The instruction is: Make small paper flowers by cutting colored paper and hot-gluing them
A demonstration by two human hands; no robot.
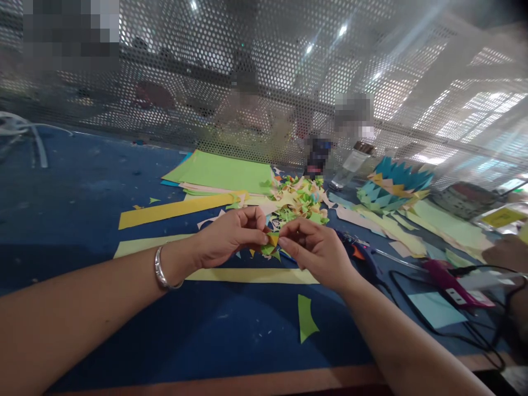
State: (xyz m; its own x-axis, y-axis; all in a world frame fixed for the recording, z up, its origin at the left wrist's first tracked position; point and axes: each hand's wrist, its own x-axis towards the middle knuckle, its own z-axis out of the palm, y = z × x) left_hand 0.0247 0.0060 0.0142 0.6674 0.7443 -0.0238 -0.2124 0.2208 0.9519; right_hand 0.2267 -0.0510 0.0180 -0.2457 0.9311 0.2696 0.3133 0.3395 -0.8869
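A small folded piece of yellow paper [273, 238] is pinched between the thumb and fingers of my left hand [231, 234]. From the other side, the thumb and fingertips of my right hand [317, 250] close on its right edge. Just under the fingertips shows a bit of green paper [267, 249]; whether it is joined to the yellow one I cannot tell. Pale yellow paper strips [251, 275] lie below both hands. Right behind the fingers rises a pile of paper scraps [301, 198]. A loose green scrap [306, 319] lies nearer to me.
Stacked green sheets [226, 170] and a yellow strip [165, 212] lie behind my left hand. To the right are a glue gun [365, 258], a purple power strip [449, 283] with cables, a blue paper crown [391, 184] and a bottle [350, 165]. Another person's hand [505, 256] shows far right.
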